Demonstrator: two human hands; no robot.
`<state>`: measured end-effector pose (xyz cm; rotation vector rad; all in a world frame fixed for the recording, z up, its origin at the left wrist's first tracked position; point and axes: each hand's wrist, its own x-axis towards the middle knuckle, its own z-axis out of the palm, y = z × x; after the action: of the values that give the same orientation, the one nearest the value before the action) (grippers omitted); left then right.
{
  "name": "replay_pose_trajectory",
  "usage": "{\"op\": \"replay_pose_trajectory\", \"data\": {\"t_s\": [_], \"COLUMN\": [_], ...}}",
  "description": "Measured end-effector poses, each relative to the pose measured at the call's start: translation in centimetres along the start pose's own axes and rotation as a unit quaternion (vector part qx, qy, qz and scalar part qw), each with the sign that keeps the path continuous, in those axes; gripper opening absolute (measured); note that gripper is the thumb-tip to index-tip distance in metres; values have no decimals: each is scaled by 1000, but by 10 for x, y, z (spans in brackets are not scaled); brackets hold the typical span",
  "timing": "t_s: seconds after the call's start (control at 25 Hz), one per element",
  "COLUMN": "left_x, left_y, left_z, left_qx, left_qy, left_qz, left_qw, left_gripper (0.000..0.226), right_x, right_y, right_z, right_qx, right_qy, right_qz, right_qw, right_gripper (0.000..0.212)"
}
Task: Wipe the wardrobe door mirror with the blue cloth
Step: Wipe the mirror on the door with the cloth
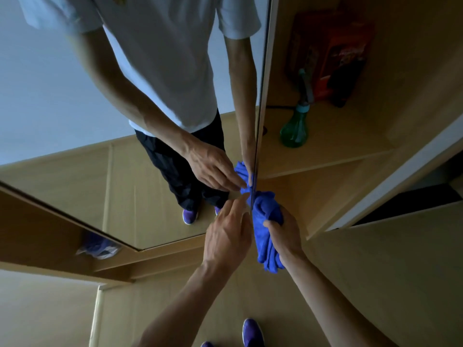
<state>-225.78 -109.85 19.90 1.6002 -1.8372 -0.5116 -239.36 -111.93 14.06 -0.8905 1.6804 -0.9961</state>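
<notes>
1. The person stands close in front of the tall mirror on the wardrobe door (75,108), which reflects a white shirt, dark trousers and both arms.
2. The right hand (288,234) grips a crumpled blue cloth (265,221), with thumb and fingers curled around it.
3. The cloth is bunched against the right edge of the mirror, low on the door, and part of it hangs below the hand.
4. The left hand (229,236) holds nothing. Its fingers are stretched out, and the tips reach the glass just beside the cloth.
5. The two hands are near each other, with the cloth between them.
6. Behind the door edge, a green plastic spray bottle (294,131) stands upright on a pale wooden shelf (338,144), near a blurred red box (333,53).
</notes>
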Motion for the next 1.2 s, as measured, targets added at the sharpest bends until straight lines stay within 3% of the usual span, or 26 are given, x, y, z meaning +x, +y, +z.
{"op": "replay_pose_trajectory", "data": {"t_s": [0.16, 0.32, 0.48, 0.64, 0.88, 1.0, 1.2], "left_x": [10, 15, 14, 12, 13, 16, 23], "left_y": [17, 35, 40, 46, 52, 57, 66], "left_z": [-12, -19, -20, -33, -42, -45, -54], "left_qx": [-11, -3, -4, -6, -31, -54, -80], "left_qy": [21, 12, 7, 9, -1, 14, 49], "left_qz": [-22, -44, -45, -55, -83, -75, -37], "left_qw": [999, 999, 999, 998, 996, 996, 995], "left_gripper": [28, 43, 19, 29, 28, 33, 41], "right_x": [-5, -7, -9, -8, -18, -28, -43], "right_y": [-31, -53, -50, -59, -103, -138, -179], "right_z": [-14, -24, -29, -23, -33, -36, -45], "right_qx": [-3, 42, 17, -21, -23, 9, 100], "right_qy": [-2, 1, -8, 8, 31, 68, 42], "right_qz": [-47, -66, -24, -13, -103, -117, -187], "right_qw": [999, 997, 1000, 1000, 994, 991, 976], "right_gripper": [31, 27, 8, 13, 2, 17, 32]}}
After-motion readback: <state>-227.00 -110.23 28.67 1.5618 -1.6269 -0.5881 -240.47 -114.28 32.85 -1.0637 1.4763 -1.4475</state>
